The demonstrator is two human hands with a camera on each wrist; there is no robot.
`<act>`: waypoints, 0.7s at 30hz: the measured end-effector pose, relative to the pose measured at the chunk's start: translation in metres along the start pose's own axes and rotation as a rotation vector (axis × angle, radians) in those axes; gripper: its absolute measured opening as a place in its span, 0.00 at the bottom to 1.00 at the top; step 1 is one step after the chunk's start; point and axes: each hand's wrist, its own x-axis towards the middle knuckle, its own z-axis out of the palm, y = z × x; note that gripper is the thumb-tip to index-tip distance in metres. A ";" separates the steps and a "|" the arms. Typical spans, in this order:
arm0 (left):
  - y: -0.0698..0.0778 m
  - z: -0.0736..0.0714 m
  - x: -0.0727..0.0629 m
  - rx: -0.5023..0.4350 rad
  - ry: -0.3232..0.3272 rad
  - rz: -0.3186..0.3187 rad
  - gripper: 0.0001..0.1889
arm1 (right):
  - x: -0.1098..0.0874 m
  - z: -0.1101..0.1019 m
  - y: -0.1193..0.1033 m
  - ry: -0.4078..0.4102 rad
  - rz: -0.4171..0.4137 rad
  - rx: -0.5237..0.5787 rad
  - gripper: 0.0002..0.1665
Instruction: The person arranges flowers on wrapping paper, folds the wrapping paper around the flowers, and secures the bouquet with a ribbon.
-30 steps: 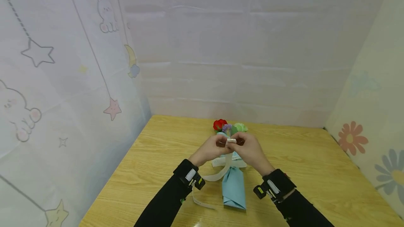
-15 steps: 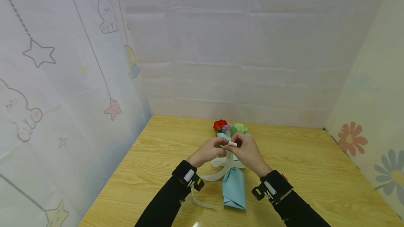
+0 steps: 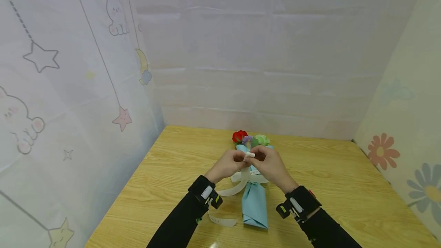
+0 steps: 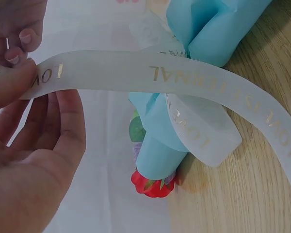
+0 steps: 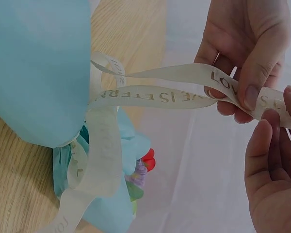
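A white ribbon (image 4: 111, 70) with gold lettering runs up from a bouquet wrapped in light blue paper (image 3: 255, 206). My left hand (image 3: 229, 164) pinches the ribbon between thumb and fingers. Close beside it, my right hand (image 3: 272, 165) also pinches the ribbon, and a short white piece of it shows between the two hands. In the right wrist view, a ribbon loop (image 5: 160, 97) stretches from the bouquet to both hands. A red flower (image 3: 239, 136), a purple flower (image 3: 247, 141) and a green flower (image 3: 262, 139) show at the bouquet's far end.
The bouquet lies on a light wooden table (image 3: 186, 152). One loose ribbon tail (image 3: 223, 222) rests on the wood left of the wrapping. Printed cloth walls (image 3: 241, 68) rise behind the table and on both sides.
Both hands stay at the bouquet's upper part and shift only slightly. The white ribbon piece between the fingers has turned a little, and the loose tail on the table has twisted to show more width.
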 end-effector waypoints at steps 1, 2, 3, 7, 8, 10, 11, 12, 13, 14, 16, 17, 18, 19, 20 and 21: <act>0.000 0.000 0.000 0.007 0.011 -0.002 0.08 | 0.000 0.000 0.001 -0.004 -0.009 -0.004 0.10; 0.000 -0.001 0.000 0.011 0.019 0.000 0.07 | 0.001 0.000 0.002 -0.011 -0.019 -0.009 0.11; 0.001 -0.001 -0.001 0.013 0.025 0.001 0.07 | 0.001 0.000 0.004 -0.018 -0.027 -0.012 0.12; 0.000 -0.001 -0.001 0.019 0.036 0.014 0.05 | 0.001 0.000 0.012 -0.062 -0.048 -0.008 0.15; 0.000 -0.001 -0.001 0.017 0.039 0.011 0.05 | 0.001 0.000 0.014 -0.079 -0.051 -0.004 0.15; -0.001 0.000 -0.002 0.008 0.049 -0.002 0.04 | 0.001 0.001 0.017 -0.102 -0.053 0.002 0.14; -0.001 0.001 -0.002 0.002 0.053 -0.013 0.04 | 0.002 0.002 0.019 -0.105 -0.059 0.000 0.13; -0.002 0.001 -0.003 -0.002 0.056 -0.026 0.05 | 0.002 0.003 0.019 -0.102 -0.069 -0.001 0.11; -0.002 0.001 -0.003 -0.006 0.058 -0.035 0.06 | 0.003 0.004 0.019 -0.094 -0.076 0.001 0.09; -0.002 0.001 -0.003 -0.011 0.058 -0.039 0.07 | 0.003 0.005 0.018 -0.084 -0.085 0.001 0.07; -0.003 0.000 -0.003 -0.014 0.050 -0.044 0.10 | 0.005 0.007 0.016 -0.050 -0.104 -0.009 0.04; -0.004 0.000 -0.003 -0.020 0.040 -0.045 0.11 | 0.005 0.008 0.015 -0.035 -0.111 -0.018 0.03; -0.006 -0.001 -0.003 -0.029 0.029 -0.051 0.12 | 0.005 0.008 0.014 -0.024 -0.113 -0.026 0.02; -0.008 -0.002 -0.002 -0.036 0.021 -0.057 0.12 | 0.006 0.008 0.014 -0.016 -0.111 -0.033 0.02; -0.011 -0.003 -0.003 -0.046 0.016 -0.069 0.13 | 0.006 0.008 0.013 -0.010 -0.109 -0.042 0.02; -0.013 -0.004 -0.003 -0.051 0.016 -0.082 0.13 | 0.006 0.008 0.013 -0.006 -0.107 -0.046 0.02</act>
